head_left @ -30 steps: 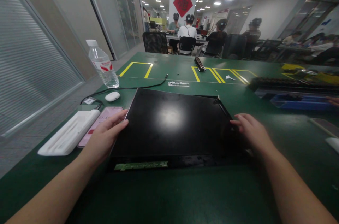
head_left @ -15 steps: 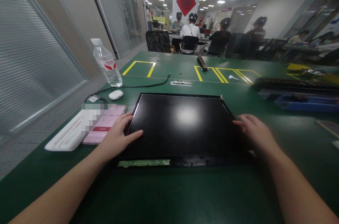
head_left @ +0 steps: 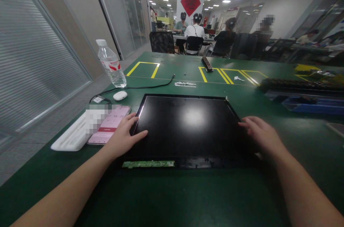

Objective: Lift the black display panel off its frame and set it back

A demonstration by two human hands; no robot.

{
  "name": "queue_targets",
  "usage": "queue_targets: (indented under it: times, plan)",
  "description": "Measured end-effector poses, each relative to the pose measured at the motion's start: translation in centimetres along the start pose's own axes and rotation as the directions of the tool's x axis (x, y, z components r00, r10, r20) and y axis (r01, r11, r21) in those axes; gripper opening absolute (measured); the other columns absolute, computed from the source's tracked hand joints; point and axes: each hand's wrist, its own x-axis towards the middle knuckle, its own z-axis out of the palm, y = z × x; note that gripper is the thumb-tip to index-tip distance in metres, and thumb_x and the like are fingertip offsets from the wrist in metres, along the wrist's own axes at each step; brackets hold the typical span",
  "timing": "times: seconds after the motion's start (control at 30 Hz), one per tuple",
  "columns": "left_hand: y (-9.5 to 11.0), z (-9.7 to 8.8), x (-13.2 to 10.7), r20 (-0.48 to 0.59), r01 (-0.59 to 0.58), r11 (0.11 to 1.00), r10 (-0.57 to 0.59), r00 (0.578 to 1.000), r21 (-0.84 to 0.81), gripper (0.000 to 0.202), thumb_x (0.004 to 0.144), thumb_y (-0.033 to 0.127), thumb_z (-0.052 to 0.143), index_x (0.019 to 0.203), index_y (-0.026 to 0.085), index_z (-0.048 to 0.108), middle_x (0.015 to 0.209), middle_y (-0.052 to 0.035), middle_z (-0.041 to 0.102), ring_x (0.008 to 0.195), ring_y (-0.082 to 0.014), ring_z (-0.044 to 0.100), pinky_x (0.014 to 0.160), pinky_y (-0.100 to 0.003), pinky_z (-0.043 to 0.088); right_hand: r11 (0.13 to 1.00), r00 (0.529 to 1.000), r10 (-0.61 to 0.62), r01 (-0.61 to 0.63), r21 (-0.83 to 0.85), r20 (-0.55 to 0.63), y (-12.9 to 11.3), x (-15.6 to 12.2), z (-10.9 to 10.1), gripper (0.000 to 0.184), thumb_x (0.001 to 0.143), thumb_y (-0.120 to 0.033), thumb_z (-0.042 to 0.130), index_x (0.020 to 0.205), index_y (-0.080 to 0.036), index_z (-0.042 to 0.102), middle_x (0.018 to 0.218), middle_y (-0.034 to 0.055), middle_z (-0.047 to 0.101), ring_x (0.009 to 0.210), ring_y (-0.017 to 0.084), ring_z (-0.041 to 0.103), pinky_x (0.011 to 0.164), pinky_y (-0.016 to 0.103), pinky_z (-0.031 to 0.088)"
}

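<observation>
A black LCD panel (head_left: 185,130) lies flat on the green table in front of me, a bright reflection on its glass. Along its near edge shows a strip of green circuit board (head_left: 148,164). My left hand (head_left: 128,132) grips the panel's left edge, its thumb on the top face and its fingers along the side. On the opposite edge, my right hand (head_left: 259,132) has its fingers bent against the rim; the fingers' undersides are hidden.
Left of the panel are a phone (head_left: 110,126), a white case-like object (head_left: 71,135), a white earbud case (head_left: 120,95), a water bottle (head_left: 113,66) and a black cable (head_left: 150,86). Blue trays (head_left: 303,104) stand at right. A dark ribbed part (head_left: 207,64) lies farther back.
The whole view has shifted slightly, so things appear a little farther right. Both hands stay at the panel's side edges, and the panel keeps its place on the table.
</observation>
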Motion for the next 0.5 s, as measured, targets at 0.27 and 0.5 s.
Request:
queue_targets:
  times: [0.27,0.5]
  plan:
    - [0.59,-0.19,-0.02,0.009,0.051,0.997,-0.051,0.999,-0.057,0.078,0.077,0.064,0.065,0.135,0.011,0.064,0.165,-0.0241,0.045,0.155,-0.0417,0.040,0.128,-0.058,0.029,1.000,1.000,0.013,-0.013,-0.009,0.013,0.19,0.00,0.06,0.047,0.083,-0.066,0.057,0.104,-0.027,0.074,0.099,0.0085,0.082,0.073,0.024,0.062,0.061,0.035,0.042]
    - [0.97,-0.11,-0.24,0.018,0.020,1.000,-0.020,1.000,-0.022,0.076,0.084,0.059,0.062,0.144,0.013,0.058,0.164,-0.0231,0.045,0.156,-0.0402,0.040,0.128,-0.059,0.029,1.000,1.000,-0.017,0.017,-0.010,-0.007,-0.12,-0.08,0.03,0.049,0.084,-0.066,0.055,0.101,-0.024,0.074,0.091,0.0102,0.080,0.079,0.027,0.067,0.067,0.037,0.045]
